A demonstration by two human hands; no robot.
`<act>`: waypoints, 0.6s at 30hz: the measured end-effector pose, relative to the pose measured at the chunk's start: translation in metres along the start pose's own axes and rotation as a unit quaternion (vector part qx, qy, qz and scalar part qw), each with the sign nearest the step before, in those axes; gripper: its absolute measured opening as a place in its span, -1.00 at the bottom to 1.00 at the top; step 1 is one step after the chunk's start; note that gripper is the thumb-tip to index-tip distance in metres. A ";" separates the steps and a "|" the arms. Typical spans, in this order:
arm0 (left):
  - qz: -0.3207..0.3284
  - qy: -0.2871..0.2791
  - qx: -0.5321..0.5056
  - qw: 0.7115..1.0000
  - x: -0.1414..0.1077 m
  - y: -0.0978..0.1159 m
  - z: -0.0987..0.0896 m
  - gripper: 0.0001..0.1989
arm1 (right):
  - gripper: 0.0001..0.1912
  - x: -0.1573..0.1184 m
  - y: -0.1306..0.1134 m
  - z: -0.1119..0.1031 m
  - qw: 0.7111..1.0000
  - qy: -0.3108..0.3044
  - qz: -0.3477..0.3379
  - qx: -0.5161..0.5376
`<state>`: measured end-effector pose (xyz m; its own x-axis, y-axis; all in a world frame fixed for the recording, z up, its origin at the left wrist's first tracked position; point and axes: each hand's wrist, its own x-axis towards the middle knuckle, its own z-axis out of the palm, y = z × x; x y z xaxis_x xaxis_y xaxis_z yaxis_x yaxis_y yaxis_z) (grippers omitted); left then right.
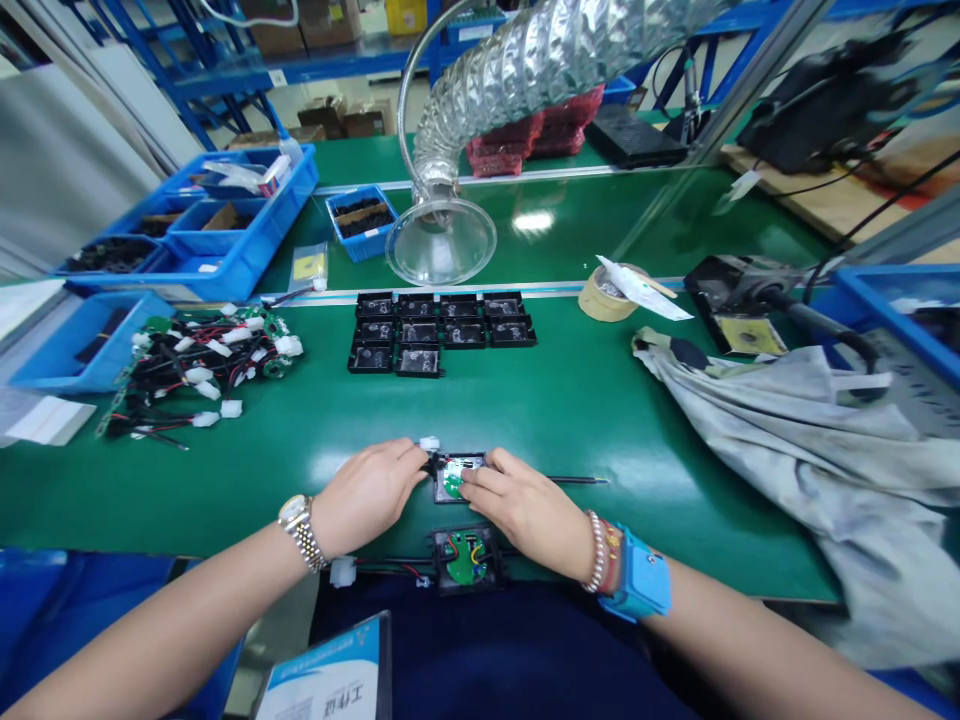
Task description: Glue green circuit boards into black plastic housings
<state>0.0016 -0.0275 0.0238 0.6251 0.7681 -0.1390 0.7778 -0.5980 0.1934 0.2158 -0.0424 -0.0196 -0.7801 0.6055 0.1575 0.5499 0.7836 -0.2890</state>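
Two bare hands meet at the middle of the bench, close together, fingers curled downward and nearly touching. The left hand (365, 495) reaches in from the left, its fingertips at the near-left corner of a small black plastic case (450, 490), where a short dark wire leads to a white connector (429, 442). The right hand (525, 510) comes in from the right, its fingers (474, 482) lying over a green circuit board (453, 485) seated in that case and covering part of it. Both hands appear to steady the case from either side, but whether either one is pinching firmly or only resting cannot be told from this view. The case lies flat on the green bench mat (577, 425), directly under the fingertips. Just nearer the body sits a second black case (466, 560) with a green board and colored wires. A thin black tool (577, 480) lies just beyond the right hand. A gold-toned wristwatch (298, 530) circles the left wrist; a blue wrist strap (637, 578) and beaded bracelet (596, 552) circle the right. Farther out, rows of black cases (442, 330) and a heap of wired boards (202, 365) lie on the mat.
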 end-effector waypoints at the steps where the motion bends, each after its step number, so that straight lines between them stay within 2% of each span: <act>1: -0.006 -0.008 -0.007 1.000 0.001 -0.001 0.001 -0.77 | -0.81 0.000 0.000 0.000 1.000 0.000 0.001 0.002; 5: -0.032 -0.047 -0.004 0.998 0.006 -0.004 0.001 -0.73 | -0.82 0.001 0.000 0.000 1.000 0.002 0.001 0.006; 13: -0.019 -0.031 -0.049 0.998 0.008 -0.004 -0.001 -0.78 | -0.82 0.002 0.000 0.000 1.000 0.015 0.006 0.006; 18: -0.025 -0.081 -0.047 0.995 0.009 -0.009 -0.002 -0.69 | -0.81 0.001 0.000 0.001 1.000 0.019 0.003 0.016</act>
<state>0.0004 -0.0149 0.0224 0.5941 0.7451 -0.3032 0.8033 -0.5304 0.2707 0.2145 -0.0416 -0.0200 -0.7648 0.6153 0.1911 0.5443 0.7758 -0.3192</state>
